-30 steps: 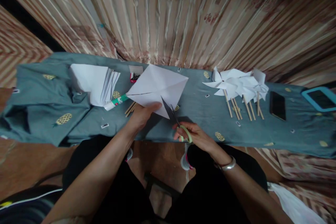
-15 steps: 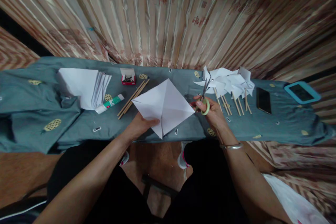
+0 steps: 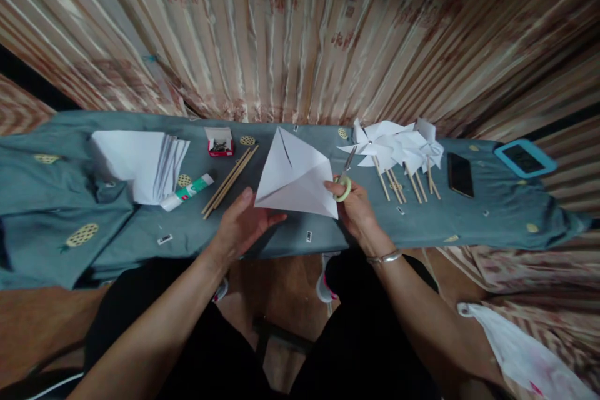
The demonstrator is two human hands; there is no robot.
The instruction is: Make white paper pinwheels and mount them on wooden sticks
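A white square sheet of paper (image 3: 297,178), creased and with cut slits running in from its corners, is up in front of me above the table. My right hand (image 3: 354,206) pinches its right edge and has the scissors (image 3: 345,182) too, their pale green handles around the fingers and the blades pointing up and away. By the lower left corner of the paper is my left hand (image 3: 241,222), with thumb and fingers spread and no grip on the sheet. Whether its fingertips brush the underside I cannot tell.
Left on the cloth-covered table (image 3: 281,237) are a stack of paper (image 3: 135,162), a glue stick (image 3: 187,192), a red box of small metal pieces (image 3: 220,142) and wooden sticks (image 3: 229,182). To the right lie paper pinwheels (image 3: 396,145), a phone (image 3: 460,175) and a blue-framed tablet (image 3: 525,158).
The paper has been turned, so a corner that pointed right now points down. My left hand has let go of it and opened. My right hand has moved left and taken the paper's edge.
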